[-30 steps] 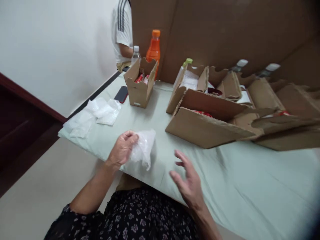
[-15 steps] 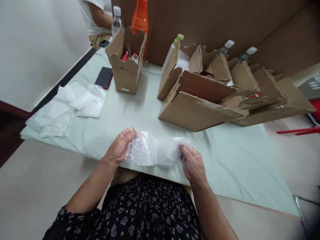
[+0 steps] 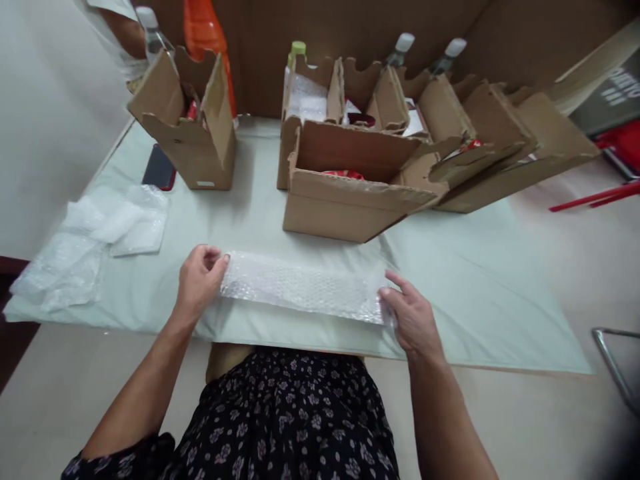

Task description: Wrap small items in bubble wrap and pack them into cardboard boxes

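A long strip of bubble wrap stretches between my hands just over the front of the table. My left hand pinches its left end between thumb and fingers. At the other end, my right hand grips the strip, thumb on top and some fingers hidden beneath it. Further left lies a loose pile of bubble wrap sheets, apart from my left hand.
Behind the strip stands an open cardboard box with something red inside. Several more cardboard dividers and bottles stand at the back right. On the left are another box, a phone and an orange bottle. Part of a person shows behind.
My hands have moved apart, and the folded bubble wrap is now drawn out into a long flat strip. The view has shifted, so the boxes appear further left.
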{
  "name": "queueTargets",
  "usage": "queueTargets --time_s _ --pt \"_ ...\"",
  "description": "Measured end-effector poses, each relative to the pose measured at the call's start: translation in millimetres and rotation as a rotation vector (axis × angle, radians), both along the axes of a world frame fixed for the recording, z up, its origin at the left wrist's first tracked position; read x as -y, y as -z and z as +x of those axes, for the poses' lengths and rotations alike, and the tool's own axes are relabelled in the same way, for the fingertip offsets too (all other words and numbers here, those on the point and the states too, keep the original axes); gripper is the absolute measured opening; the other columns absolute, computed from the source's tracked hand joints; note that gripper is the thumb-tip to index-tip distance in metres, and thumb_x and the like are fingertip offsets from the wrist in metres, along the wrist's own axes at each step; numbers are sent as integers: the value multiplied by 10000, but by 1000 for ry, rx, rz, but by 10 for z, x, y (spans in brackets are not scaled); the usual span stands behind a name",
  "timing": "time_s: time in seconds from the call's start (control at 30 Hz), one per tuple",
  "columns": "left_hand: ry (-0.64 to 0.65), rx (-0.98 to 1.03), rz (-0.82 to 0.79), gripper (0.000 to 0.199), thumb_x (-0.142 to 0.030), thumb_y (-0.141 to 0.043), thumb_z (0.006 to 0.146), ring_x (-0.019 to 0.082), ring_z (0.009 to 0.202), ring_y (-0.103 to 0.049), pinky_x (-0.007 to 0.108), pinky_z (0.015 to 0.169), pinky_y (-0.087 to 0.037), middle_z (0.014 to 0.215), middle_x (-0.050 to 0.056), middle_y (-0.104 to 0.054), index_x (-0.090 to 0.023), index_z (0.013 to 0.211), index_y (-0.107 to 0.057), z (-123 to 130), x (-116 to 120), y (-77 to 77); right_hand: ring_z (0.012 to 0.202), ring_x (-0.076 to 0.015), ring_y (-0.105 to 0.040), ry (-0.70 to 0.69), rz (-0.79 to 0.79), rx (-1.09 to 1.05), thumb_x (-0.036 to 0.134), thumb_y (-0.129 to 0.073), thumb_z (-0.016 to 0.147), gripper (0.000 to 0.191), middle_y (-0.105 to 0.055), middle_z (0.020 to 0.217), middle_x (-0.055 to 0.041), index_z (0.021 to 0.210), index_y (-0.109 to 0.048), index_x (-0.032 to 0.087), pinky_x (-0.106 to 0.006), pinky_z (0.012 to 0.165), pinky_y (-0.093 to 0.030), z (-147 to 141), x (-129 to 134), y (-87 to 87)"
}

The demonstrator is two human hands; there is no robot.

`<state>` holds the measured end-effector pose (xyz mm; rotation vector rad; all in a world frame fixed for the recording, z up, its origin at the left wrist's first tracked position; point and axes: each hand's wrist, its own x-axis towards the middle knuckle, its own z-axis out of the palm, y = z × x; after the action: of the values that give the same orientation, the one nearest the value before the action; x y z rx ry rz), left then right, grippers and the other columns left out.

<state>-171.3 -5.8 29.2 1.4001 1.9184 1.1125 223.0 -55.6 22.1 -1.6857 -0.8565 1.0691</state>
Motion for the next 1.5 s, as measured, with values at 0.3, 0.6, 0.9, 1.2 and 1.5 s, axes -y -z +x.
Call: queueTargets --time_s 0.3,0.6,0.9,1.2,1.5 --pt "493 -497 251 440 -458 -694 893 359 1428 -506 567 1195 -390 1403 119 -645 -264 1285 -650 695 421 -185 1369 -365 -520 -567 319 809 250 -693 819 528 -508 1576 -83 1342 -666 313 -576 1052 -483 399 -136 107" --pt "818 -626 -54 646 -519 -723 836 366 1379 -575 633 1243 -263 1417 133 -678 -267 1416 -591 1007 100 -99 801 -193 -670 -497 297 153 443 -590 958 274 -725 826 -21 842 -705 223 -335 783 -545 345 -270 -105" --pt "525 -490 -193 282 -497 -613 800 246 793 -705 374 884 -557 857 43 -793 -255 850 -749 654 -227 -638 624 -147 -560 -226 237 95 428 -659 891 313 -625 646 4 679 -637 199 -289 655 -466 655 -235 5" --pt "375 -681 -97 490 -449 -641 821 316 1020 -686 469 978 -528 1057 118 -742 -200 1242 -682 742 -678 -421 693 -195 -648 -90 171 427 413 -644 825 429 -715 789 -22 1182 -670 176 -367 776 -540 718 -297 172" --pt "208 -254 -23 1005 -477 -733 764 373 1343 -559 574 1144 -420 1443 219 -570 -158 1609 -292 483 -541 -61 746 -229 -657 -71 12 608 547 -630 815 666 -766 954 -99 1344 -613 143 -416 802 -540 716 -184 158"
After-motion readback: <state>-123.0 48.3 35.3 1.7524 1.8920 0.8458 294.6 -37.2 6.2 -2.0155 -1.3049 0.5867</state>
